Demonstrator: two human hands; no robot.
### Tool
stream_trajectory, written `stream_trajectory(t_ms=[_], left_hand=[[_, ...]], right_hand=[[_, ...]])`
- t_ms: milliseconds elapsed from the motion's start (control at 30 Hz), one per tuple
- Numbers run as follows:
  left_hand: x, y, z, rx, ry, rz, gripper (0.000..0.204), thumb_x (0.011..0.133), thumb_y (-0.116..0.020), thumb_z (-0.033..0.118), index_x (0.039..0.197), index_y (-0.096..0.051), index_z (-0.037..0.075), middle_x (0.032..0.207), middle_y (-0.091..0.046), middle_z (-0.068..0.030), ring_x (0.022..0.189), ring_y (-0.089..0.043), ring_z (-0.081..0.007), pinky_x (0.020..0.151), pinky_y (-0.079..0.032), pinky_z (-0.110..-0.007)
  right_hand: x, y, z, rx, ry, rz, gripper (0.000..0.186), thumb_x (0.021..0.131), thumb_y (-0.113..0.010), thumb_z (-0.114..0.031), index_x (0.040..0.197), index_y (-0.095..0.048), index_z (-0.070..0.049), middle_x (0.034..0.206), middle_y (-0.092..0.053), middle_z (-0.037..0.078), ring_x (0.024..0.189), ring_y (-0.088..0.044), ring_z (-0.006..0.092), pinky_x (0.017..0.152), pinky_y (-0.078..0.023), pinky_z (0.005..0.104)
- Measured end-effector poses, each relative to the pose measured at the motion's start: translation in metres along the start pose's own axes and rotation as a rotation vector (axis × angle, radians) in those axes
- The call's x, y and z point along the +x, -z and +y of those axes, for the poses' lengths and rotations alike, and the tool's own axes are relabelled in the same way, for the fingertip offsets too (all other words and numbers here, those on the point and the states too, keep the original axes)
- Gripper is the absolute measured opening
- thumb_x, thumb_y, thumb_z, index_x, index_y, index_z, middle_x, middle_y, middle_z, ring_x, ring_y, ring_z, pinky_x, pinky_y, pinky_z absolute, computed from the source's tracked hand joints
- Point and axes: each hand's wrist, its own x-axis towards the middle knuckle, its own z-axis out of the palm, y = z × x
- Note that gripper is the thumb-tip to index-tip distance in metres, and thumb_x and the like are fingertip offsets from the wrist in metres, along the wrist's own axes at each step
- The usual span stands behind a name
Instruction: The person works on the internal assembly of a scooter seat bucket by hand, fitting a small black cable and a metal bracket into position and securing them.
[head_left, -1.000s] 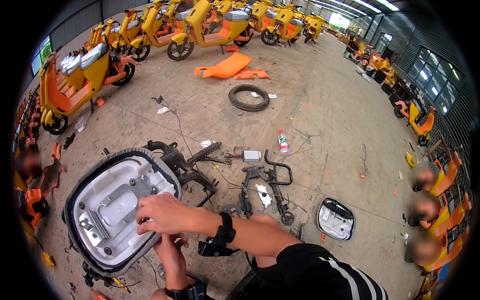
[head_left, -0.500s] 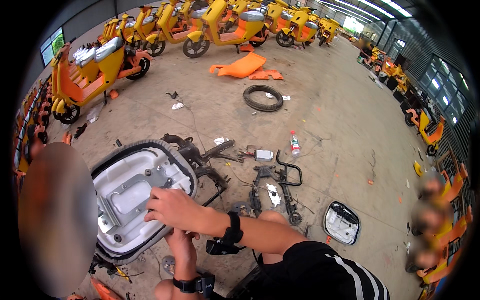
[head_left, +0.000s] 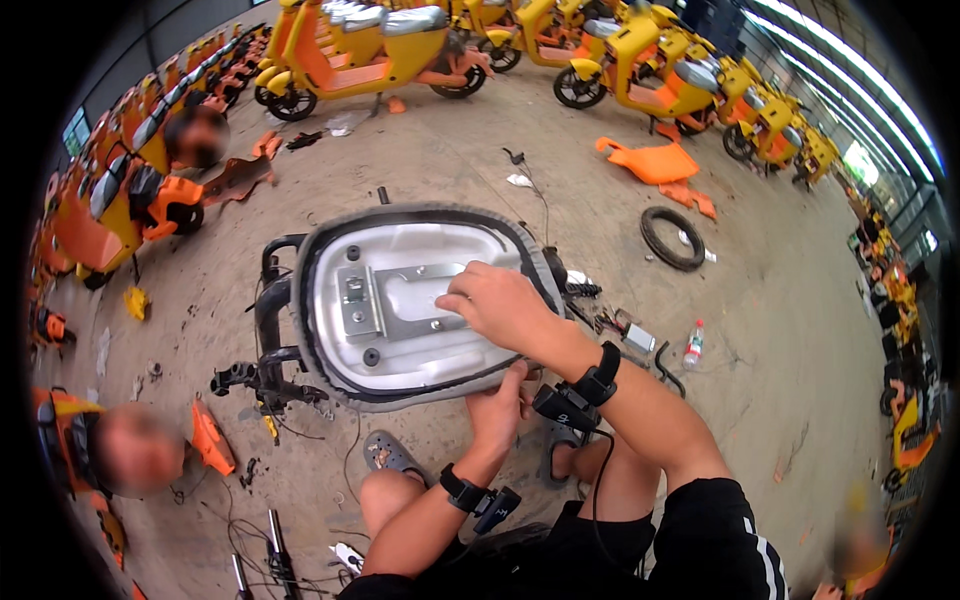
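Note:
An upturned scooter seat [head_left: 425, 372] lies in front of me, its white plastic underside facing up inside a grey padded rim. A metal bracket plate [head_left: 400, 285] is bolted along its middle. Over the plate's right end is my right hand [head_left: 505, 312], fingers curled together; whatever lies between them is hidden. My left hand [head_left: 495, 408] grips the seat's near rim, its thumb up against the edge and some fingers out of sight. Beneath the seat, part of a black metal scooter frame [head_left: 272, 320] sticks out on the left.
Grey clogs [head_left: 390, 452] are on my feet below the seat. To the right lie a plastic bottle [head_left: 694, 343], a silver controller box [head_left: 637, 337] and a black tyre [head_left: 672, 238]. Orange panels [head_left: 655, 160] lie farther off, before rows of yellow scooters [head_left: 375, 50]. Loose cables trail at lower left.
My view has swung left, so the seat and floor items sit farther right in the picture. My right hand stays over the bracket plate, my left at the near rim.

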Motion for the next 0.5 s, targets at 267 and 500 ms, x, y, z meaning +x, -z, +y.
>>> stream_trajectory(t_ms=[267,500], left_hand=[[0.003,0.002,-0.007,-0.053,-0.006,-0.054,0.024,0.088,-0.068,0.014,0.098,-0.059,-0.006,0.083,-0.065,-0.0118,0.052,-0.061,-0.0176,0.036,-0.040,-0.026],[0.005,0.005,-0.010,-0.054,0.028,-0.055,0.028,0.089,-0.066,0.016,0.104,-0.060,-0.007,0.096,-0.069,-0.0178,0.056,-0.063,-0.0191,0.039,-0.043,-0.026]], right_hand=[[0.043,0.004,0.027,-0.009,-0.046,-0.005,0.035,0.089,-0.063,-0.034,0.086,-0.072,0.000,0.085,-0.068,0.019,0.082,-0.064,0.0360,0.073,-0.050,0.0429],[0.061,0.004,0.039,0.087,-0.331,0.019,0.039,0.089,-0.062,-0.037,0.085,-0.071,0.001,0.077,-0.067,0.021,0.075,-0.065,0.0373,0.071,-0.051,0.0438]])
